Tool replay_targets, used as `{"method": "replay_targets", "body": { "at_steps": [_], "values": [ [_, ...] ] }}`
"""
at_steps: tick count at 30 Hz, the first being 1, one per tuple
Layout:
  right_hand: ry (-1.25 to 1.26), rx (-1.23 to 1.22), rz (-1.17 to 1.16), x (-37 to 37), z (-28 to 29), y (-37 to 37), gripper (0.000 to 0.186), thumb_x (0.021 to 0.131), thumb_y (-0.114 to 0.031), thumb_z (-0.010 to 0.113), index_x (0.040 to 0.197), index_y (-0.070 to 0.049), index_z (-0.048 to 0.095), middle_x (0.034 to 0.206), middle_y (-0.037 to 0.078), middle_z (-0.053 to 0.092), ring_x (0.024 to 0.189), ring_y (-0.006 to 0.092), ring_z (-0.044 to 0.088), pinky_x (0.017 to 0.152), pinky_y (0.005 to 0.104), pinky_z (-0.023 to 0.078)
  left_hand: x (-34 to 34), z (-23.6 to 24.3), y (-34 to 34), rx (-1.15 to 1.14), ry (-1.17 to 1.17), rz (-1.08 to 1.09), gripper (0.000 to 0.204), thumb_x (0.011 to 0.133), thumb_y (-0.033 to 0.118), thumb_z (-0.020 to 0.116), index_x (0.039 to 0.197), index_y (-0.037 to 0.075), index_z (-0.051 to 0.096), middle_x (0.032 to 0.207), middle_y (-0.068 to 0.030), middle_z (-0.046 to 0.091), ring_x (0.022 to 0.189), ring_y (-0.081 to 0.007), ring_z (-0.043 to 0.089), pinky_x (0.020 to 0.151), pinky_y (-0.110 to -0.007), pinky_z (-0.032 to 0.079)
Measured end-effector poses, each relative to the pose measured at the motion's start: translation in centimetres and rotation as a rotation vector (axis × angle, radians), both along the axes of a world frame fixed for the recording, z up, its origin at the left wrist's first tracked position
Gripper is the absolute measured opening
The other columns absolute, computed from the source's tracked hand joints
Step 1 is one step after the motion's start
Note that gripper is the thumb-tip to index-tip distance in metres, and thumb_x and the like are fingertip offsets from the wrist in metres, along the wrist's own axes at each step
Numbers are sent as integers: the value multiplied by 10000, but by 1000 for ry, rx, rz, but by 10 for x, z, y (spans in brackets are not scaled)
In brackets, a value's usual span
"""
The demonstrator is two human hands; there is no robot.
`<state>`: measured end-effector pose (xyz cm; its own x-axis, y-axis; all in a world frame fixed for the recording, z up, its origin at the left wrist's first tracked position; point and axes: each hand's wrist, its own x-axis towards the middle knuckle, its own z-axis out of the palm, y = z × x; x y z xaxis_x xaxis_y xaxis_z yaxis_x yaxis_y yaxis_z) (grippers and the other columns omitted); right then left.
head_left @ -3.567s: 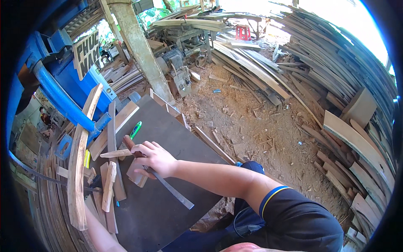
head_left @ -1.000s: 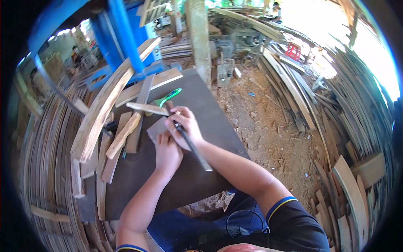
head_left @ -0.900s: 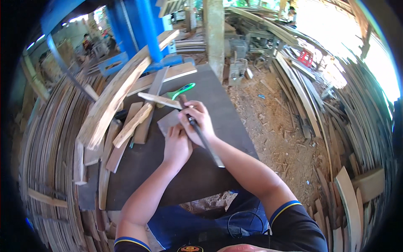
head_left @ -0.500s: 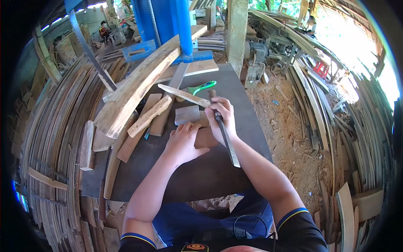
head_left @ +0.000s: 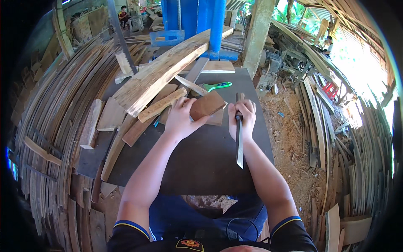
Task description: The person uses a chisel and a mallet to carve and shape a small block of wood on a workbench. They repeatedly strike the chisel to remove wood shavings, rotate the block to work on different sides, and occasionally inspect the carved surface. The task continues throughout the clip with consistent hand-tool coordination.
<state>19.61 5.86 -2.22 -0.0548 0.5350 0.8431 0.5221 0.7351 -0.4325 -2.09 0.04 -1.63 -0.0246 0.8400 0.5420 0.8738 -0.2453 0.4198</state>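
My left hand [head_left: 181,119] grips a flat reddish-brown piece of wood [head_left: 206,105] and tilts it up off the dark table [head_left: 201,159]. My right hand [head_left: 243,119] is closed around the handle of a long metal blade [head_left: 239,143], whose blade points back toward me over the table. A second pale wood piece [head_left: 217,119] lies under the lifted one, between both hands. A green-handled tool [head_left: 217,86] rests just beyond the wood.
A long rough plank [head_left: 161,75] leans across the table's far left, with shorter offcuts [head_left: 156,110] beside it. Blue machine frame [head_left: 197,21] stands behind. Stacked curved slats [head_left: 54,126] fill the left; more slats [head_left: 361,159] and sawdust ground on the right. Two people sit far back.
My left hand has taken hold of the brown wood piece and lifted its edge. My right hand swung the blade so it points toward me. The view has shifted left.
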Motion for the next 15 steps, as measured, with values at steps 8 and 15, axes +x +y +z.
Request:
{"method": "replay_targets", "body": {
  "at_steps": [8, 15],
  "values": [
    [-227, -481, -147, -7, 35, -36, 177, 806, -172, 716, 735, -53, 604, 720, 119, 683, 739, 359, 689, 675, 462, 525, 8, -17, 10, -193, -23, 183, 965, 789, 593, 772, 1496, 32, 429, 1410, -181, 521, 1367, -344, 467, 1127, -573, 342],
    [-461, -709, -37, 2, 34, -33, 281, 923, -301, 687, 1094, -96, 600, 910, 193, 741, 908, 425, 713, 802, 509, 555, 15, -21, 13, -146, -65, 248, 970, 794, 590, 774, 1481, 0, 426, 1393, -204, 534, 1358, -380, 473, 1113, -590, 342]
  ]
}}
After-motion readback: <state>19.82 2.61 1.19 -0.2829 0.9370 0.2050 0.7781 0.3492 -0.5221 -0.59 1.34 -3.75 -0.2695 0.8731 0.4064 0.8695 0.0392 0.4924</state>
